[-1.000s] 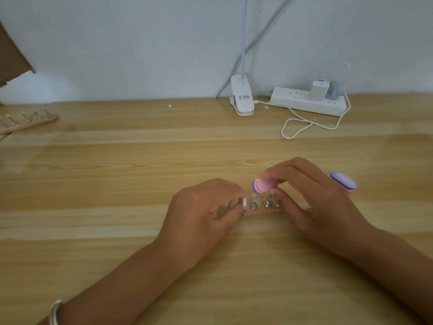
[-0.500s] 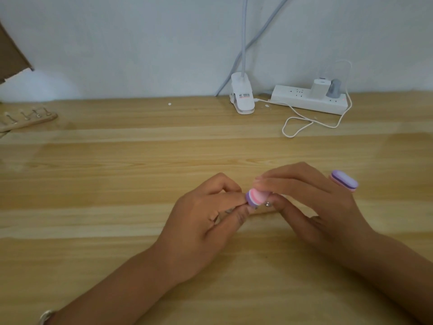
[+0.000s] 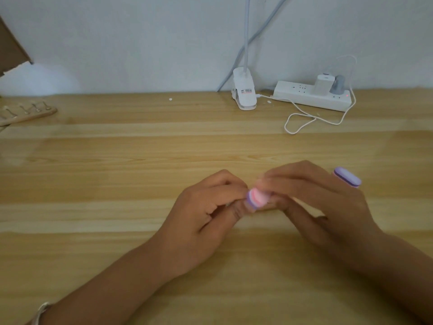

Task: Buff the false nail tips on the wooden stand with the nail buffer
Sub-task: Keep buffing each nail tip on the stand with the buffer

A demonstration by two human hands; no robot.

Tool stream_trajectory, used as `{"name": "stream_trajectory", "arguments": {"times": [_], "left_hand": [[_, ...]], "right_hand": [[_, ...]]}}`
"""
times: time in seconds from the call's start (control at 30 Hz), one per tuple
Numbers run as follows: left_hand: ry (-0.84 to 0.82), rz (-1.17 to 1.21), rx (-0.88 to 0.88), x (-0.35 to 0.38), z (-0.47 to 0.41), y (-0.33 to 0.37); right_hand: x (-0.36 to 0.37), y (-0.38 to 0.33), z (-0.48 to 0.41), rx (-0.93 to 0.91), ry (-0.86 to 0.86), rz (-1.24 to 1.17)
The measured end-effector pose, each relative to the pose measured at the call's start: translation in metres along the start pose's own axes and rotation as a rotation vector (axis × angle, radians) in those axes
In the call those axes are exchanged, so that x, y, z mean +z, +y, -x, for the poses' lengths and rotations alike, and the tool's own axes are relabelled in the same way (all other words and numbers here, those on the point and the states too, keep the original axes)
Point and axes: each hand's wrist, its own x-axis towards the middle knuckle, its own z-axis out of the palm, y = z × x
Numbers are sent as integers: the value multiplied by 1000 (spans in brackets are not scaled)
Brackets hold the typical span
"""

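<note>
The nail buffer [image 3: 257, 200] lies across the right hand [image 3: 311, 202]. Its pink, striped end, blurred, points out past the fingertips, and its purple end sticks up behind the knuckles. The right hand's fingers are curled over the buffer and grip it.

Touching the buffer's pink end on its left is the left hand [image 3: 206, 212], fingers curled in and thumb against forefinger. What they pinch is hidden, so whether that hand holds anything cannot be told. The wooden stand and its false nail tips lie under the buffer, covered by both hands.

The table [image 3: 117, 174] bears it all. Far behind the buffer, at the wall, stand a white lamp clip [image 3: 243, 95] and, right of that, a power strip [image 3: 311, 97] with a looped white cable [image 3: 304, 118]. Far to the buffer's left, at the table's edge, lies a second wooden stand [image 3: 28, 113].
</note>
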Motion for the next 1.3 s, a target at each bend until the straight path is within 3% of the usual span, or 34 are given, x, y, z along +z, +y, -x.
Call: {"name": "stream_trajectory", "arguments": {"times": [0.17,0.33,0.43,0.6,0.73,0.87,1.0,1.13,1.3], "left_hand": [[-11,44,-4,-2,1,-1],[-17,55,-38,-2,1,0],[-32,58,-21,-2,1,-2],[-10,75,-45,0,1,-1],[7,92,-38,-1,1,-1],[9,104,-66,-1,1,0],[3,115,-58,-1,1,-1],[3,123,-83,-1,1,1],[-1,131,-70,-1,1,0]], "right_hand": [[4,-10,3,-12,25,-87],[-1,-1,-4,25,15,38],[6,-10,2,-6,23,-88],[0,-2,-1,34,40,53],[6,-13,1,-13,30,-93],[1,-4,-2,27,21,33],[8,-12,3,-13,23,-72],[1,-5,-2,3,28,72],[8,-14,4,-39,15,-49]]}}
